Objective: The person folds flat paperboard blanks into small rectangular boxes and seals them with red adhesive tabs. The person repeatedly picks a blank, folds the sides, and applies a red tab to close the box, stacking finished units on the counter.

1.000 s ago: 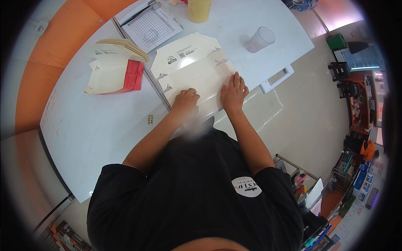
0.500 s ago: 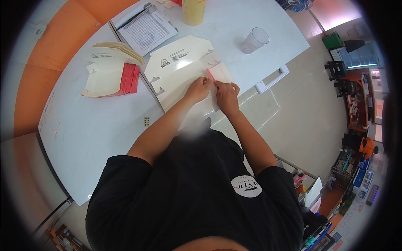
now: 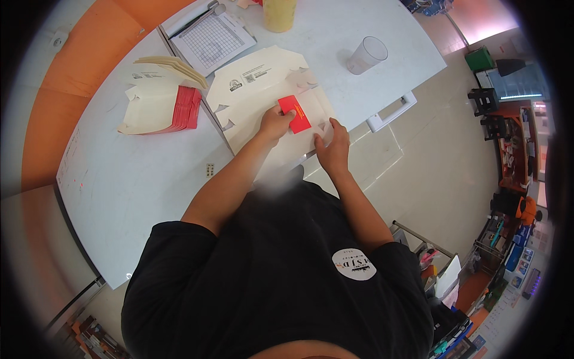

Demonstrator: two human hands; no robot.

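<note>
A flattened paper carton (image 3: 257,105), cream-coloured with small dark print and notched corners, lies in front of me. Over its right part is a red rectangular panel (image 3: 301,122) with fine yellow print; whether it is a folded flap or a separate piece I cannot tell. My left hand (image 3: 275,125) is closed on the panel's left side, thumb across its face. My right hand (image 3: 333,148) is at the carton's near right corner, thumb and forefinger apart with nothing held between them. To the left sits a nested stack of folded cartons (image 3: 158,110) with red ends.
Behind the carton lies a gridded paper pad (image 3: 212,45). A yellow container (image 3: 279,15) stands at the back, a clear plastic cup (image 3: 366,57) farther right. A small dotted tag (image 3: 210,170) is on the white table (image 3: 137,191). A white handle (image 3: 391,112) juts from the right edge.
The red panel, seen nearly edge-on before, now shows its broad face. My left hand has moved slightly left; my right hand has come away from it, toward the carton's near right corner.
</note>
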